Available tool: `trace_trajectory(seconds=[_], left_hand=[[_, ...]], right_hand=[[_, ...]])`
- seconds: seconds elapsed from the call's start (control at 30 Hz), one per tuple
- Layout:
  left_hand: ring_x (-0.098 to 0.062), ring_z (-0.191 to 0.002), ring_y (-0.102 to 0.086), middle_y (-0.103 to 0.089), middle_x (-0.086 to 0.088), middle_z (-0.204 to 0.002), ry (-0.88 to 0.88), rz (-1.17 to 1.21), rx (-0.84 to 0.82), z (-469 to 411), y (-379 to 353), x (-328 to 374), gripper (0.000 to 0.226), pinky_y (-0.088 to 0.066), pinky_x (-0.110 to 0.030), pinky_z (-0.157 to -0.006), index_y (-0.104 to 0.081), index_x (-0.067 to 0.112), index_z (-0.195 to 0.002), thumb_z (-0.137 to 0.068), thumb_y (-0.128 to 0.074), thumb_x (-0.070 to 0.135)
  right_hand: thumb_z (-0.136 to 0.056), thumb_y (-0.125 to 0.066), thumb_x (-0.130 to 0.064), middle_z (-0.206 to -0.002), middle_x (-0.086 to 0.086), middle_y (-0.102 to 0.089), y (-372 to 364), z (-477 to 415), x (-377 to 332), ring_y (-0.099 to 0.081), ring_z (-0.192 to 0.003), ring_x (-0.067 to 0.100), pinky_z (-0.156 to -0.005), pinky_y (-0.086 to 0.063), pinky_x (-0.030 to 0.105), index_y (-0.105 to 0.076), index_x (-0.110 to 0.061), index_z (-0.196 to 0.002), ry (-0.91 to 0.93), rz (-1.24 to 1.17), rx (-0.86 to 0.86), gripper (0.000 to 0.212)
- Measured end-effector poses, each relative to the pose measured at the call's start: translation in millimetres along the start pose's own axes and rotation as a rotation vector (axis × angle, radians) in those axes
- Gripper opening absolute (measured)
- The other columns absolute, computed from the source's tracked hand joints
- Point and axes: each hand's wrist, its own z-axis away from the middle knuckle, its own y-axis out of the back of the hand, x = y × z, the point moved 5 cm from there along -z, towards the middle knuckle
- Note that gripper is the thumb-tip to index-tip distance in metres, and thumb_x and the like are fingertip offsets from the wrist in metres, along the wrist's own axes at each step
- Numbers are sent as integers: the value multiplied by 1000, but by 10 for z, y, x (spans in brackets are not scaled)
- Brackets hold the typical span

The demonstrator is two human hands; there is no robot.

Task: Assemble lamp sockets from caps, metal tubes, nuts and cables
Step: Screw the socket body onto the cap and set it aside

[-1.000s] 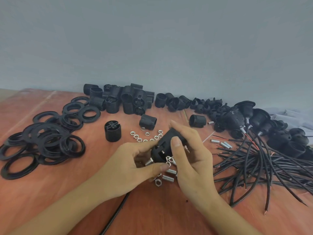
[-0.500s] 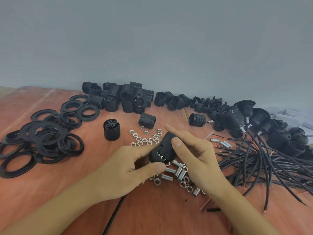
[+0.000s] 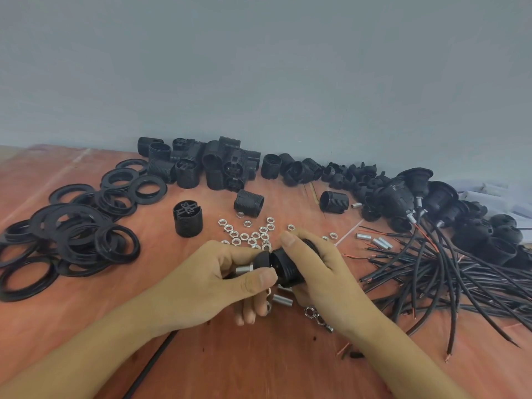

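Observation:
Both hands hold one black lamp socket (image 3: 285,266) above the table's middle. My right hand (image 3: 319,272) grips its ribbed body from the right. My left hand (image 3: 213,280) pinches the black cap (image 3: 262,260) end, where a short metal tube (image 3: 244,268) sticks out to the left. A black cable (image 3: 149,367) runs from under my left wrist to the front edge. Loose silver nuts (image 3: 247,234) lie just behind the hands, and more metal tubes (image 3: 282,300) and nuts (image 3: 316,316) lie beneath them.
Black rings (image 3: 72,237) are piled at the left. Threaded socket bodies (image 3: 213,165) stack along the back wall; two more bodies (image 3: 187,218) (image 3: 334,201) stand apart. Finished sockets (image 3: 403,194) and a bundle of black cables (image 3: 449,272) fill the right. Tubes (image 3: 374,240) lie near them.
The socket has turned to lie sideways, with the cap and tube now pointing left. My left hand has shifted its pinch onto the cap end. Both hands stay over the same spot.

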Motion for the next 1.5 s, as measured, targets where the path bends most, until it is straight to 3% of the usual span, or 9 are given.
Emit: trace_trajectory(seconds=[0.2, 0.5, 0.77, 0.9, 1.03, 1.17, 1.27, 1.4, 1.5], left_hand=[[-14, -52, -65, -70, -7, -64, -25, -102, 81, -4, 3, -9, 29, -51, -22, -49, -74, 22, -100, -82, -67, 45], [-15, -51, -66, -70, -3, -64, -115, -235, 147, 38, 11, 31, 24, -49, -18, -47, -73, 40, -105, -82, -68, 43], [-8, -49, -65, -70, 0, -62, -204, -239, 174, 16, 39, 62, 27, -48, -13, -47, -76, 23, -102, -80, -72, 37], [-5, -57, -64, -70, 5, -68, -272, -357, 177, -6, 106, 80, 23, -48, -15, -55, -75, 17, -98, -82, -77, 33], [-7, -49, -55, -60, 12, -60, -413, -621, 314, 34, 166, 143, 28, -37, -12, -48, -69, 20, -84, -80, -70, 47], [-6, -45, -53, -57, 13, -56, -502, -683, 461, 100, 266, 184, 32, -34, -12, -43, -64, 23, -81, -87, -56, 54], [-4, -46, -55, -59, 12, -57, -533, -663, 554, 124, 367, 204, 28, -38, -15, -43, -60, 35, -84, -91, -49, 60], [1, -51, -50, -56, 18, -64, -581, -769, 611, 135, 431, 227, 12, -32, -6, -50, -50, 47, -85, -91, -50, 57], [-6, -48, -51, -55, 11, -57, -613, -727, 640, 169, 509, 204, 34, -43, -26, -47, -56, 34, -82, -95, -40, 62]], right_hand=[[-102, -44, -33, -57, -9, -37, -30, 20, 26, -35, -47, 4, -47, -30, 13, -45, -11, -72, -40, 142, 129, 38], [-96, -39, -49, -71, 5, -55, -49, 82, -7, -51, -64, 6, -60, -43, 24, -58, -18, -86, 21, 246, 193, 38], [-102, -41, -43, -56, -18, -47, -89, 80, -30, -41, -52, -2, -52, -35, 10, -47, -40, -65, 81, 222, 196, 37], [-90, -42, -58, -65, -15, -56, -167, 70, 13, -50, -60, 1, -55, -42, 17, -54, -37, -78, 76, 221, 134, 27], [-85, -36, -72, -71, -15, -58, -175, 58, 6, -53, -63, -1, -60, -45, 18, -53, -46, -106, 116, 214, 119, 38], [-88, -38, -68, -80, -11, -64, 79, 4, -13, -56, -66, 1, -61, -44, 16, -51, -42, -113, 137, 304, 242, 39], [-82, -44, -71, -87, -17, -63, 276, -29, 80, -56, -71, 0, -60, -43, 14, -57, -40, -109, 69, 576, 256, 43], [-88, -57, -51, -93, -19, -59, 304, -37, 158, -53, -89, -6, -73, -37, 10, -62, -36, -103, 103, 818, 238, 22], [-95, -56, -43, -93, -18, -57, 104, -66, 68, -51, -91, 2, -82, -38, 15, -65, -29, -103, 239, 911, 191, 19]])
